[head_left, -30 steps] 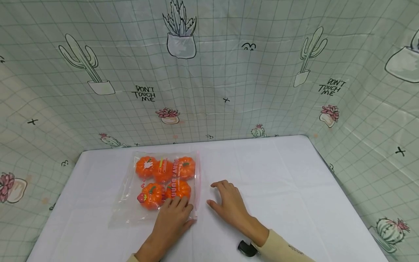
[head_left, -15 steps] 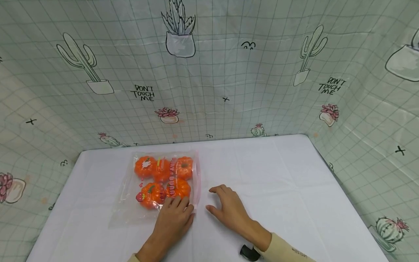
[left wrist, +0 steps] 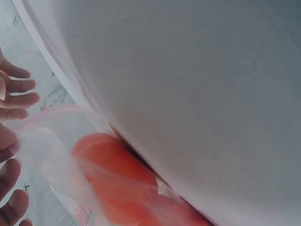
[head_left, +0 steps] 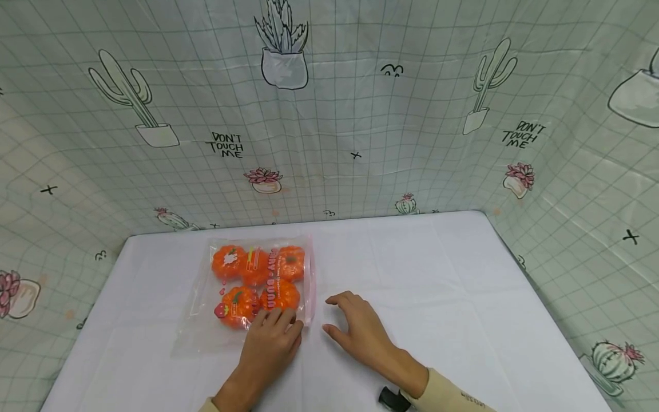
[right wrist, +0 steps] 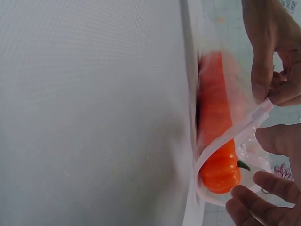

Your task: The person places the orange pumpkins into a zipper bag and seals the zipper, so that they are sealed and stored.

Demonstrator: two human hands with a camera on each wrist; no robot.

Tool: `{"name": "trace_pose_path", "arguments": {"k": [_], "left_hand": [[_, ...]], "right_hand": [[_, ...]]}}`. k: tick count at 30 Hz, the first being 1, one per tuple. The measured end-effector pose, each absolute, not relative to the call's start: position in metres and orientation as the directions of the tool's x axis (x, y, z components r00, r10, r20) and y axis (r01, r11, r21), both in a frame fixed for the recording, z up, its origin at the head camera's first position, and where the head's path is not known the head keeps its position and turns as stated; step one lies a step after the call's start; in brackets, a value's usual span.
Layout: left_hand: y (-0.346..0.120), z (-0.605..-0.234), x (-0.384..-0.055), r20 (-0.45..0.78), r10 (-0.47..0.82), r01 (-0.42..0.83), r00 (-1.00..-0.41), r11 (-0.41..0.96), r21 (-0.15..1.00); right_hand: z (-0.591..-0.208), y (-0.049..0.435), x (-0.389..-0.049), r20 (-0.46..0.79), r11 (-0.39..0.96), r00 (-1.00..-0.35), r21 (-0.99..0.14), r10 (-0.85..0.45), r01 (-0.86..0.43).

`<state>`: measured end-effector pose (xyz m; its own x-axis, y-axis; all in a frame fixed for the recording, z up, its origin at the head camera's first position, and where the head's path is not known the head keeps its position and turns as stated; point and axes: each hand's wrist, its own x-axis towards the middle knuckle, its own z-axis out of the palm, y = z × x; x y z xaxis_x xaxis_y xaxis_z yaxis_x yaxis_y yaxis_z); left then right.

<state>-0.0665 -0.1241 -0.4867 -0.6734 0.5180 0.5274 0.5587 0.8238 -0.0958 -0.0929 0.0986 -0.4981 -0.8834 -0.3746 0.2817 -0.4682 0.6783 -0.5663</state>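
A clear zip bag [head_left: 309, 280] with a pink zip edge lies at the left of the table, holding several small orange pumpkins [head_left: 238, 307]. My left hand [head_left: 270, 346] is at the bag's near right corner; in the right wrist view its thumb and a curled finger [right wrist: 260, 89] pinch the end of the zip strip. The bag's mouth gapes there, showing a pumpkin [right wrist: 218, 174] with a green stem. My right hand [head_left: 362, 332] hovers just right of the zip edge, fingers apart and loosely bent, holding nothing. The left wrist view shows the bag's film [left wrist: 56, 141] near my fingers.
A white cloth covers the table [head_left: 437, 286]. Behind and at both sides hangs a grid-patterned curtain [head_left: 329, 114] printed with cacti. A black device [head_left: 393, 399] sits at my right wrist.
The bag's near right corner and my left thumb have shifted slightly up and inward. My right hand has moved a little left and nearer to me, still apart from the bag.
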Motion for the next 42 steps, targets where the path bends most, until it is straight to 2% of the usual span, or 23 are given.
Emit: {"name": "trace_pose_path", "arguments": {"k": [9, 14, 22, 33, 42], "left_hand": [[-0.124, -0.49, -0.067, 0.579, 0.387, 0.524, -0.718, 0.848, 0.084], [-0.124, -0.491, -0.066, 0.595, 0.329, 0.504, -0.734, 0.85, 0.153], [-0.124, -0.49, -0.065, 0.609, 0.334, 0.507, -0.72, 0.852, 0.131], [-0.126, -0.491, -0.067, 0.656, 0.356, 0.538, -0.666, 0.838, 0.09], [-0.126, -0.49, -0.067, 0.667, 0.373, 0.544, -0.645, 0.837, 0.058]], "right_hand": [[-0.496, 0.097, -0.096, 0.372, 0.638, -0.827, -0.526, -0.422, -0.563], [-0.498, 0.096, -0.101, 0.437, 0.599, -0.753, -0.457, -0.493, -0.658], [-0.501, 0.094, -0.112, 0.536, 0.522, -0.607, -0.324, -0.587, -0.789], [-0.5, 0.088, -0.13, 0.61, 0.452, -0.462, -0.184, -0.644, -0.873], [-0.502, 0.084, -0.14, 0.655, 0.37, -0.354, -0.12, -0.668, -0.921]]}}
